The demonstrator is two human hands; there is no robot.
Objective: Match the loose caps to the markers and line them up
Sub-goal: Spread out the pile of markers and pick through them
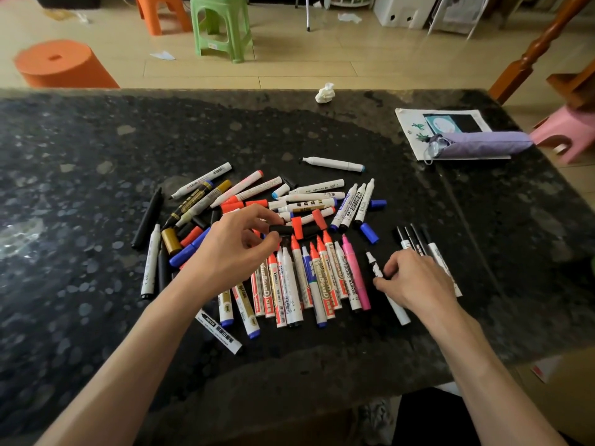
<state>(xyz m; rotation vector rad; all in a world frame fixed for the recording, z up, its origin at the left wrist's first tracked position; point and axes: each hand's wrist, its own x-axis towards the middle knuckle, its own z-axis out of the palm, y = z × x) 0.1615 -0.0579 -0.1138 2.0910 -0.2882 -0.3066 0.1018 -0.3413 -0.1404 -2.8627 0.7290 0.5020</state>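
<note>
The right hand (415, 281) curled its fingers round a white marker (375, 263), whose bare, ink-stained tip pointed away. It lay just right of the row (309, 284) of uncapped markers set side by side. The left hand (235, 249) hovered over the row's far end, thumb and fingertips pinching a black cap (280, 229), the other fingers loosely bent. Beyond lay the pile (306, 201) of unsorted markers and red, blue and black caps.

The cap might not suit this marker, as the barrel showed no clear colour. A low wrist could scatter the row, and caps would likely roll on the table (96, 156), a glossy dark speckled stone.

Farther off sat a tissue (325, 93) and a pouch (483, 144), then stools (222, 24) on a pale floor.
</note>
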